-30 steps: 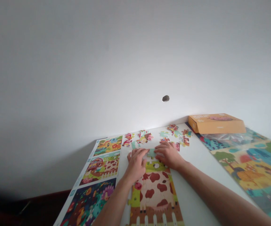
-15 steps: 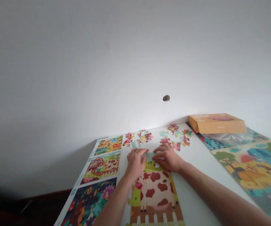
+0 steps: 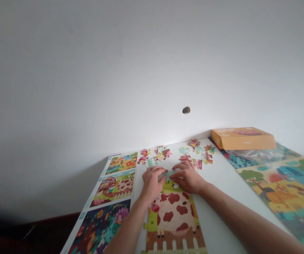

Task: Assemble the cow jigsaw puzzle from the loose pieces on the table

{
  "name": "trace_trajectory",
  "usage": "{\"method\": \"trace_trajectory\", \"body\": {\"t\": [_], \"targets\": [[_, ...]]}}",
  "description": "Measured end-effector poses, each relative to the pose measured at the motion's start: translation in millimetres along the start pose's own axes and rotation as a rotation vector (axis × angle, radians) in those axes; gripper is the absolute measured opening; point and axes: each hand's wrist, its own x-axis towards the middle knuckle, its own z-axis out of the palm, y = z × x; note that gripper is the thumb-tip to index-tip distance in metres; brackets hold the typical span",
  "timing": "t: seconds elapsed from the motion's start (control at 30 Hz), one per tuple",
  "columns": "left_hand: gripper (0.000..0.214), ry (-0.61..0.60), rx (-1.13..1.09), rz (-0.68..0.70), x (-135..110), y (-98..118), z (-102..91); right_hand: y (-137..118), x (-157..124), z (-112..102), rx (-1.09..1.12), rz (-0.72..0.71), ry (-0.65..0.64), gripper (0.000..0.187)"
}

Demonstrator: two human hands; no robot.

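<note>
A partly joined jigsaw puzzle (image 3: 177, 211) lies on the white table, showing a spotted cow above a brown strip and white fence posts. At its far edge is a pale blue-green puzzle piece (image 3: 168, 173), partly covered by fingers. My left hand (image 3: 153, 181) grips this piece from the left, thumb and forefinger bent in at its edge. From the right, my right hand (image 3: 187, 177) has curled fingers on the same piece, close above a small sheep picture. The fingertips of both hands nearly meet over it.
Loose puzzle pieces lie beyond my hands in a left group (image 3: 155, 155) and a right group (image 3: 198, 151). A picture sheet (image 3: 115, 188) runs along the left edge. An orange box (image 3: 247, 139), a clear plastic bag (image 3: 257, 154) and an animal puzzle (image 3: 286, 190) are at the right.
My left fingertips have edged slightly right, closer to the right hand, over the blue-green piece. The right hand stays almost in place. The cow puzzle and loose pieces have not moved.
</note>
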Motion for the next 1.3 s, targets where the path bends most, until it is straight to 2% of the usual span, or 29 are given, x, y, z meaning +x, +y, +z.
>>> {"method": "trace_trajectory", "body": {"t": [0.2, 0.4, 0.57, 0.73, 0.87, 1.07, 1.2, 1.3], "targets": [[0.028, -0.010, -0.009, -0.002, 1.1, -0.4, 0.5, -4.1, -0.7, -4.8, -0.005, 0.000, -0.024, 0.020], [0.028, 0.001, -0.003, 0.002, 1.2, -0.1, 1.5, -15.4, -1.7, -13.3, 0.016, -0.089, -0.057, 0.040], [0.030, -0.013, 0.004, -0.015, 0.4, 0.8, 0.9, -20.3, -1.3, -14.8, 0.013, -0.096, -0.111, 0.035], [0.028, -0.021, 0.022, -0.027, -1.0, 3.5, -0.2, -15.7, 0.1, -13.5, -0.036, -0.021, -0.082, 0.045], [0.028, -0.016, 0.024, -0.030, -1.8, 4.6, 0.1, -13.8, -0.7, -12.8, -0.063, 0.018, -0.047, 0.044], [0.032, -0.019, 0.026, -0.021, -1.6, 4.6, -0.4, -19.9, -2.1, -17.4, -0.021, -0.108, -0.113, 0.034], [0.032, -0.020, 0.028, -0.022, -1.7, 3.8, -0.2, -20.3, -1.0, -19.4, -0.057, -0.011, -0.094, 0.023], [0.032, -0.021, 0.037, -0.022, -1.8, 2.7, 0.8, -19.4, -1.2, -18.1, -0.137, 0.137, -0.024, 0.022]]}}
